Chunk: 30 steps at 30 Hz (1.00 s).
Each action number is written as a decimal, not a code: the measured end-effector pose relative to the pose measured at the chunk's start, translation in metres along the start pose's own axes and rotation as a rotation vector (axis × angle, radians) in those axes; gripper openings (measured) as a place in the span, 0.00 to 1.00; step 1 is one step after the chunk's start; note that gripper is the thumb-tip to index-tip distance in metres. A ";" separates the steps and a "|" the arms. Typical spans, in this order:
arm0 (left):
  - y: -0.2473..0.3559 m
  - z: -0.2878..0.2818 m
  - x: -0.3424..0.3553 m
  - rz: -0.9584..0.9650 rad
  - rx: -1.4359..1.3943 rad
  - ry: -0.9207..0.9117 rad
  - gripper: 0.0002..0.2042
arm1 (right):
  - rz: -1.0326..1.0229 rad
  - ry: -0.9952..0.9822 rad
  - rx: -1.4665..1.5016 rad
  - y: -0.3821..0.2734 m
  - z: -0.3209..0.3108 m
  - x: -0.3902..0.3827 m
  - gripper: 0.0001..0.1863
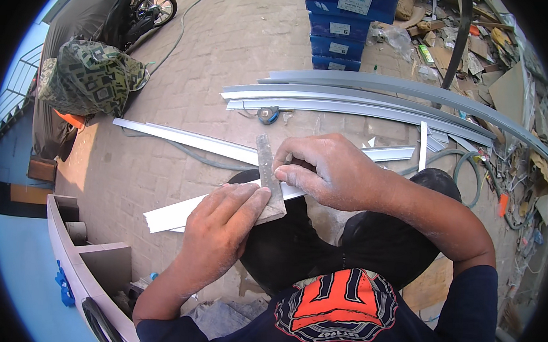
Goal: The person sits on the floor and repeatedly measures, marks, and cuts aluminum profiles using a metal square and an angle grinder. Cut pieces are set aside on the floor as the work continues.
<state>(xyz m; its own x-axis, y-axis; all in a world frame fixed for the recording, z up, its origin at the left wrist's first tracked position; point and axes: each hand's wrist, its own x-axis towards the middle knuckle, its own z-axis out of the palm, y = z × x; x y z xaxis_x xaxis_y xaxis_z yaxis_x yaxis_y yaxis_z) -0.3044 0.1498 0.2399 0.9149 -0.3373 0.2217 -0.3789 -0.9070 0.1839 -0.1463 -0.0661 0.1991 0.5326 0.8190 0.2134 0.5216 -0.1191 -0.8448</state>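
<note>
My left hand (pixel 220 220) presses down over a worn metal try square (pixel 267 161) and a white channel strip (pixel 177 212) across my lap. Its fingers are closed over the square's thick stock, while the speckled blade points away from me, across the strip. Close against the blade's right side, my right hand (pixel 329 173) is closed in a pinch. Whatever sits between its thumb and forefinger is too small or hidden to make out. Behind that hand, another stretch of white profile (pixel 388 153) shows; whether it joins the strip on my lap cannot be seen.
Beyond my knees lie a long white strip (pixel 189 141), several metal profiles (pixel 350 101) and a tape measure (pixel 268 114). Blue boxes (pixel 337 45) are stacked behind them. Scrap (pixel 487 52) and a hose (pixel 469 179) lie at right, a pale cabinet frame (pixel 108 249) at left.
</note>
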 end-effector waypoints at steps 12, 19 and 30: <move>0.004 -0.005 0.002 -0.018 -0.022 -0.075 0.25 | 0.017 0.041 0.030 0.003 0.006 -0.002 0.11; 0.003 -0.002 -0.001 0.000 -0.005 -0.053 0.24 | 0.017 0.054 0.009 0.009 0.011 -0.004 0.11; -0.008 -0.006 0.015 -0.146 -0.143 -0.085 0.24 | 0.142 -0.293 -0.090 0.018 -0.026 -0.005 0.27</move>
<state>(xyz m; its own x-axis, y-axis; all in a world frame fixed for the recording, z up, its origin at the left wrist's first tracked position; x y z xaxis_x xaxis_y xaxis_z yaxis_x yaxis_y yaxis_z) -0.2886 0.1537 0.2476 0.9678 -0.2300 0.1026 -0.2514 -0.9048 0.3437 -0.1221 -0.0869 0.1951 0.3970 0.9156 -0.0645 0.5199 -0.2822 -0.8063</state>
